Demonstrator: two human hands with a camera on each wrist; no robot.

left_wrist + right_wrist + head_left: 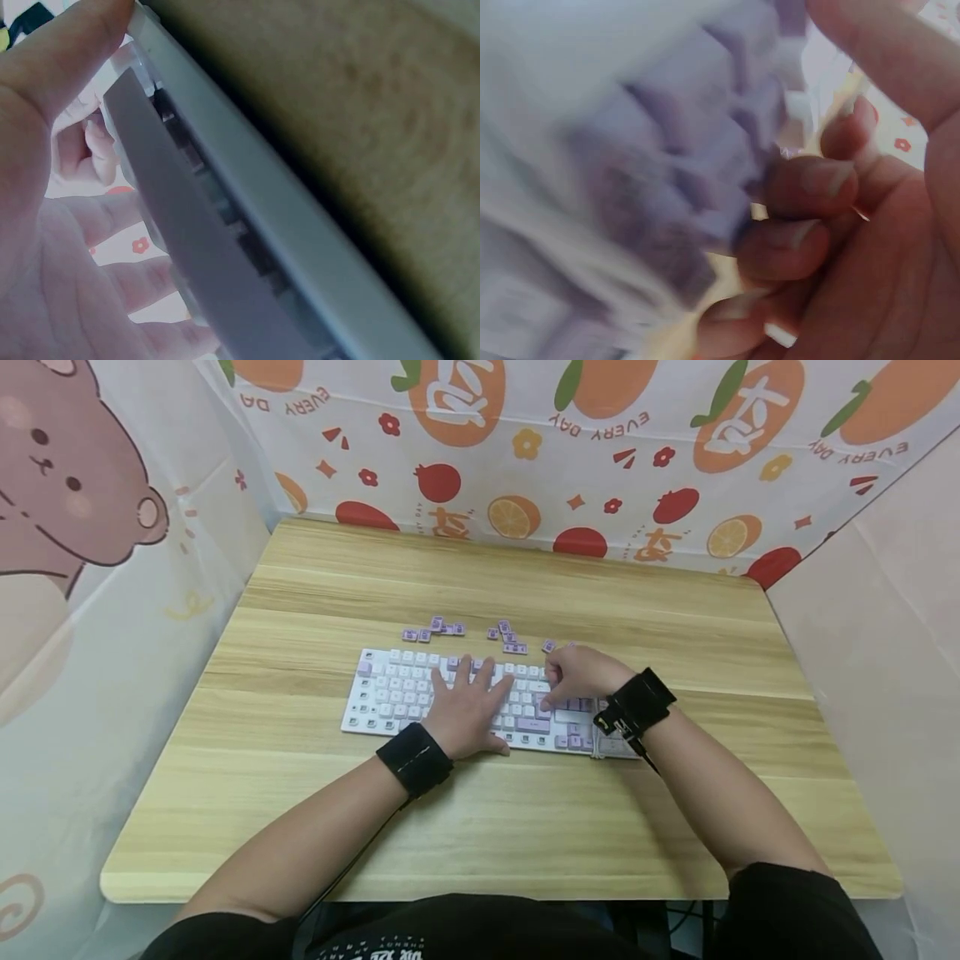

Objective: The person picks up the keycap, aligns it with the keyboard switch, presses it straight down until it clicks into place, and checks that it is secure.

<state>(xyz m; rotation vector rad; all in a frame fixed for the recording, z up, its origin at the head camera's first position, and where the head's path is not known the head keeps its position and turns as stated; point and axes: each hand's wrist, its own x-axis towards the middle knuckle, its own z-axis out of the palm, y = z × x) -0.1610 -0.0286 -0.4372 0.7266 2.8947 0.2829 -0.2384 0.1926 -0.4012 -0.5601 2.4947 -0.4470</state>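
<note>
While the person leans over the wooden table (450, 827) with both hands, we begin at the left end of the keyboard (405, 687), which lies flat and almost parallel to the near edge. There, small squares with dark centres (363, 697) look to us like seats without caps. Behind, a first group of loose purple keycaps (437, 625) lies just beyond the far edge, probably so that they stay within reach without covering the keys. Next comes the left hand (467, 714), open and with its fingers spread over the keys; in the left wrist view its thumb meets the near rim, beside a long purplish key (180, 195). We judge that this hand steadies the board. A second group of loose keycaps (507, 637) lies farther right, behind the board, and a single keycap (549, 646) lies near the right hand (588, 672). This hand has its fingers curled above the purple keys; we cannot tell whether thumb and forefinger pinch one of them. Such a posture suggests to us precise work on a small part. Finally, a pale cord (597, 739) crosses the right part of the keyboard, perhaps to keep it gathered.
</note>
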